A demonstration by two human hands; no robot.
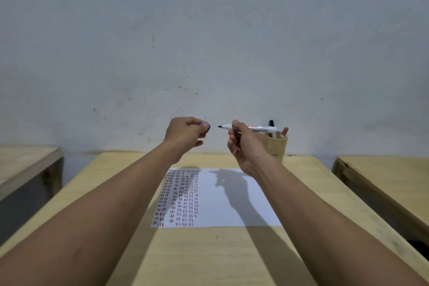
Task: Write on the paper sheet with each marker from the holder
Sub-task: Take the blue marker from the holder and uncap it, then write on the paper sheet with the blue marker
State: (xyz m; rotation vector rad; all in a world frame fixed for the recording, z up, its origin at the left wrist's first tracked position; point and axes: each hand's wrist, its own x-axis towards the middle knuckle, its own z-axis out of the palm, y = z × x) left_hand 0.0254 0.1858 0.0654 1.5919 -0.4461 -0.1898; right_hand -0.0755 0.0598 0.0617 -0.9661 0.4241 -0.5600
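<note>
Both my hands are raised above the wooden table (209, 255). My right hand (246, 144) grips a white marker (255, 128) held level, its bare dark tip pointing left. My left hand (185, 134) is closed around a blue cap (208, 127), a short gap away from the tip. Below lies the white paper sheet (234, 195), its left part filled with columns of short red marks. A round wooden holder (278, 146) stands behind my right hand with a black marker (271, 123) and a reddish marker (285, 132) sticking up from it.
Another wooden table (25, 162) stands to the left and one more wooden table (390, 176) to the right, each across a narrow gap. A pale scuffed wall (209, 42) rises just behind the table.
</note>
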